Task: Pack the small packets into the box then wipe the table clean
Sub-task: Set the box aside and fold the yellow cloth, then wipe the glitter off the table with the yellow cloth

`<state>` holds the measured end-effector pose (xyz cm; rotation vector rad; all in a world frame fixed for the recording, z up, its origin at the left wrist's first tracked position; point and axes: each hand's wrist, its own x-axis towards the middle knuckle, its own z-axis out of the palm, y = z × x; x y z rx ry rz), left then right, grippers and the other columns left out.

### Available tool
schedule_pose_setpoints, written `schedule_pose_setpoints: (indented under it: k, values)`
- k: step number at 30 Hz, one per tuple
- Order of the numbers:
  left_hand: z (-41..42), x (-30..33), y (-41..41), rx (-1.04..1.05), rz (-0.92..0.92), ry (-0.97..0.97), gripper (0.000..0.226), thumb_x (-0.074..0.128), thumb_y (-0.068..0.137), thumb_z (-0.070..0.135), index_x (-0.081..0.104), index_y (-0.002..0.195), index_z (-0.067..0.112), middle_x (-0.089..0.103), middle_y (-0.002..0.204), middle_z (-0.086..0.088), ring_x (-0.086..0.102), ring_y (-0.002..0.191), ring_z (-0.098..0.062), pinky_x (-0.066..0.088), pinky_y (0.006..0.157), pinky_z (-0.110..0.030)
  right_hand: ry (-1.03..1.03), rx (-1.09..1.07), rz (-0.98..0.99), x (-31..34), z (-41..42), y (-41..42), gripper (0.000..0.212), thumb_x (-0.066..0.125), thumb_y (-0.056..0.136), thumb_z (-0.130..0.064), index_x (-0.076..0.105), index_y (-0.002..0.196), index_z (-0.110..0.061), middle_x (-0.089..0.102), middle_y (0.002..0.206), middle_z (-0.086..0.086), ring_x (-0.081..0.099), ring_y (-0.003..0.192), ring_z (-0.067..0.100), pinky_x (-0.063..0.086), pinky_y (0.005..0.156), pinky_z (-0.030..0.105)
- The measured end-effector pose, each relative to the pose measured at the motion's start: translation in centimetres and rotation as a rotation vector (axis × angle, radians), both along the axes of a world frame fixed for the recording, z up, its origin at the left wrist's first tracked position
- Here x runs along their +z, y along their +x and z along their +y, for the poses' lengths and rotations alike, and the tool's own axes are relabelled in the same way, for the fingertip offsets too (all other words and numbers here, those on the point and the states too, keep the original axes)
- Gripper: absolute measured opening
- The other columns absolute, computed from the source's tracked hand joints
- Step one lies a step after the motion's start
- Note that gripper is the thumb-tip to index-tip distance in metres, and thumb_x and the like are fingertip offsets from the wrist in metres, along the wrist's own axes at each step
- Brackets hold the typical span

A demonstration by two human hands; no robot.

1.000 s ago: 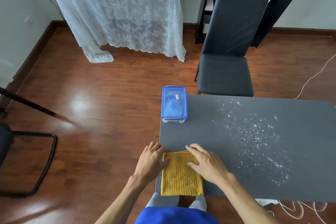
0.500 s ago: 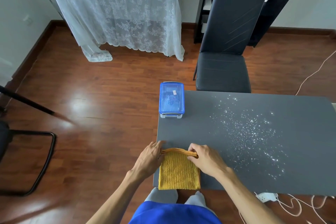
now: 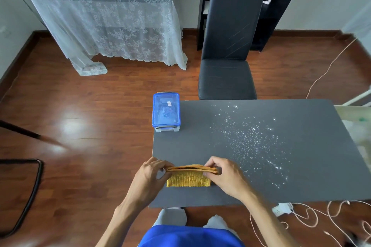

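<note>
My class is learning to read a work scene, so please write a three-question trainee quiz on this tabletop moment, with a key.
1. True or false: the blue-lidded box is open.
2. What do the left hand and right hand grip?
3. The white specks lie: A) under the cloth, B) right of the cloth, C) on the chair.

Key
1. False, the lid is on.
2. The folded yellow cloth, one end each.
3. B, on the grey table.
</note>
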<state>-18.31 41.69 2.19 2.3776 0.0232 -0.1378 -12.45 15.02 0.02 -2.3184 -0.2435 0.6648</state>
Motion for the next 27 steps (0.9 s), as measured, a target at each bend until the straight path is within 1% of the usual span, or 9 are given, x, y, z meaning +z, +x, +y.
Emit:
schedule_pose_setpoints:
  k: [3,5,7,10,14,18,21,24,27]
  values:
    - [-2.6,1.2,0.1,0.008,-0.04,-0.023,0.009,0.074,0.086,0.028,0.072,0.09,0.036,0.059,0.08,0.022,0.055,0.083,-0.002,0.045,0.074,-0.016,0.037,-0.018,-0.058,1.4,-2.7,-0.2,0.008,0.067,0.086,-0.048,0.063,0.092,-0.044,0.072,0.087,-0.02,0.066,0.075,0.007,0.057,0.07,0.038]
    - [-4.6,1.8,0.3,0.004,-0.06,-0.022,0.01,0.075,0.085,0.028,0.072,0.091,0.035,0.059,0.08,0.021,0.055,0.08,-0.002,0.046,0.073,-0.018,0.037,-0.012,-0.111,2.4,-4.7,-0.4,0.01,0.061,0.087,-0.051,0.062,0.096,-0.047,0.069,0.087,-0.021,0.062,0.069,0.01,0.054,0.063,0.034]
    - [-6.7,2.2,0.3,0.004,-0.066,-0.014,0.013,0.076,0.084,0.026,0.073,0.092,0.035,0.059,0.08,0.021,0.055,0.079,-0.002,0.046,0.073,-0.016,0.025,-0.007,-0.152,3.5,-6.9,-0.7,0.008,0.064,0.09,-0.044,0.061,0.095,-0.049,0.068,0.088,-0.023,0.059,0.066,0.012,0.048,0.056,0.027]
    - [-10.8,2.4,0.0,-0.011,-0.072,-0.048,0.02,0.08,0.08,0.019,0.073,0.09,0.036,0.058,0.078,0.022,0.056,0.08,0.0,0.04,0.072,-0.008,0.02,-0.047,-0.129,5.0,-11.0,-1.2,0.011,0.068,0.093,-0.037,0.063,0.096,-0.045,0.069,0.089,-0.024,0.062,0.073,0.009,0.051,0.064,0.028]
    - [-17.1,1.5,-1.2,-0.014,-0.042,-0.109,0.021,0.081,0.078,0.023,0.072,0.088,0.039,0.058,0.073,0.018,0.059,0.078,-0.002,0.039,0.069,-0.007,-0.008,-0.061,-0.048,5.6,-17.4,-2.1,0.009,0.07,0.094,-0.033,0.065,0.093,-0.041,0.072,0.089,-0.02,0.066,0.079,0.009,0.056,0.074,0.038]
    - [-22.3,-0.3,-2.5,-0.029,0.027,-0.179,0.014,0.066,0.076,0.05,0.071,0.089,0.044,0.063,0.077,0.014,0.06,0.079,-0.006,0.041,0.07,-0.011,-0.029,-0.061,0.018,5.4,-23.1,-3.5,0.006,0.068,0.093,-0.038,0.064,0.092,-0.043,0.072,0.089,-0.023,0.067,0.079,0.005,0.054,0.071,0.029]
    - [-25.0,-2.2,-2.1,-0.046,0.052,-0.141,0.01,0.069,0.082,0.045,0.071,0.091,0.042,0.06,0.077,0.017,0.059,0.082,-0.004,0.041,0.069,-0.011,-0.055,-0.08,0.068,4.6,-25.2,-3.0,0.009,0.067,0.094,-0.033,0.067,0.091,-0.042,0.072,0.09,-0.026,0.067,0.086,-0.004,0.054,0.073,0.025]
    - [-26.2,-3.7,-0.1,-0.049,0.045,-0.072,0.011,0.072,0.086,0.035,0.073,0.096,0.04,0.058,0.08,0.017,0.059,0.078,0.0,0.046,0.069,-0.016,-0.068,-0.103,0.065,3.5,-25.3,-0.9,0.009,0.066,0.096,-0.026,0.069,0.094,-0.034,0.075,0.093,-0.015,0.071,0.086,0.011,0.057,0.081,0.042]
    - [-26.5,-4.7,2.6,-0.039,-0.013,0.001,0.013,0.071,0.088,0.032,0.073,0.1,0.036,0.058,0.083,0.019,0.056,0.077,0.002,0.049,0.069,-0.022,-0.091,-0.12,0.026,2.2,-24.5,1.8,0.009,0.064,0.098,-0.02,0.071,0.103,-0.024,0.076,0.1,-0.004,0.072,0.094,0.023,0.057,0.077,0.039]
